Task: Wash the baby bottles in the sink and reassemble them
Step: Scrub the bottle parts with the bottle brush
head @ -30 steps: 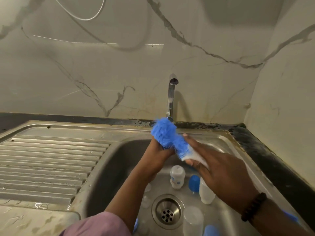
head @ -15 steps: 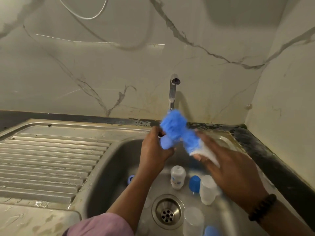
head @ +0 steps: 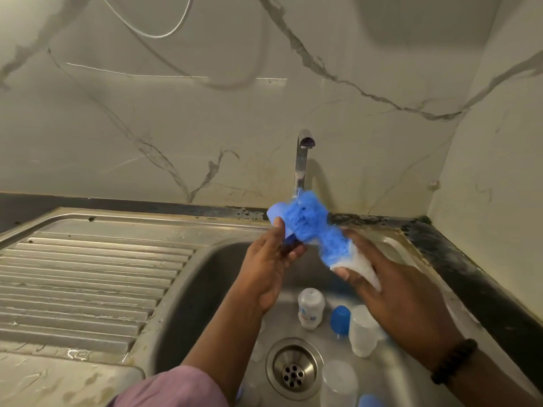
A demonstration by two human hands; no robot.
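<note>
From the head camera I am looking down into a stainless steel sink basin [head: 188, 292] set against a pale marble-veined wall [head: 205, 127], with a ribbed steel draining board [head: 88, 286] to the left and a chrome tap [head: 302, 160] rising behind the hands.

My left hand [head: 269, 268] is raised over the basin just below the tap, its fingers and thumb curled round a small blue plastic bottle part [head: 277, 214]; the thumb lies against the part's near side. I cannot tell whether that part is a cap or a collar.

My right hand [head: 393, 292] holds a fluffy blue bottle brush with a white base [head: 311, 227]. The thumb and fingers are closed on the white end [head: 363, 267], and the blue bristles press against the part in the left hand. A dark beaded bracelet [head: 454, 361] sits on the right wrist, and a pink sleeve [head: 176, 389] covers the left arm at the bottom edge.

On the basin floor, near the round steel drain [head: 293, 367], the rest of the bottle pieces wait: a small white bottle with a printed label [head: 311, 308] standing upright, a blue dome cap [head: 340, 320] just beside it, a clear plastic bottle body [head: 363, 333] partly behind my right hand, and another clear piece [head: 339, 383] at the bottom of the frame, next to a blue piece [head: 371, 400] cut off by the edge.
</note>
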